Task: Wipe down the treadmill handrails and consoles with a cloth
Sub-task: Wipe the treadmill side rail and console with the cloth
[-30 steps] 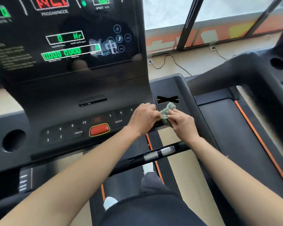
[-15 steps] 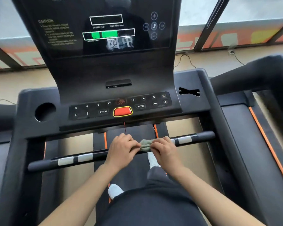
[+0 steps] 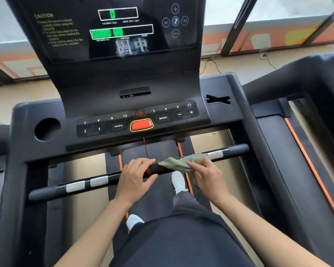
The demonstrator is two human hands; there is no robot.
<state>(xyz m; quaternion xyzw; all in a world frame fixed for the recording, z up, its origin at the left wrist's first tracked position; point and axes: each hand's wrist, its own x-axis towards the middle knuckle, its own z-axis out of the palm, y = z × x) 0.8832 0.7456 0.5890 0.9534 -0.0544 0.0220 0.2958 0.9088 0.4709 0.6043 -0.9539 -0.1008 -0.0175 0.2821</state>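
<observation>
A gym: treadmill console [image 3: 123, 60], neighbouring treadmill [image 3: 278, 87] (orange-edged belt [image 3: 274, 151]) close alongside.

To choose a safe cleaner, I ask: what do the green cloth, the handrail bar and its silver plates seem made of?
Green cloth: soft fabric, perhaps microfibre; it drapes and wrinkles. Handrail bar: matte black, perhaps rubber or plastic over metal; hardly any glare. Silver plates: probably smooth metal; they look pale and glossy.

The screen [image 3: 114, 29] in front of me reads "CAUTION" at its upper left. The button panel [image 3: 104, 125] below shows 3, 6, 9, 12 twice, "PROG", "MODE", "STOP START", plus and minus.
</observation>
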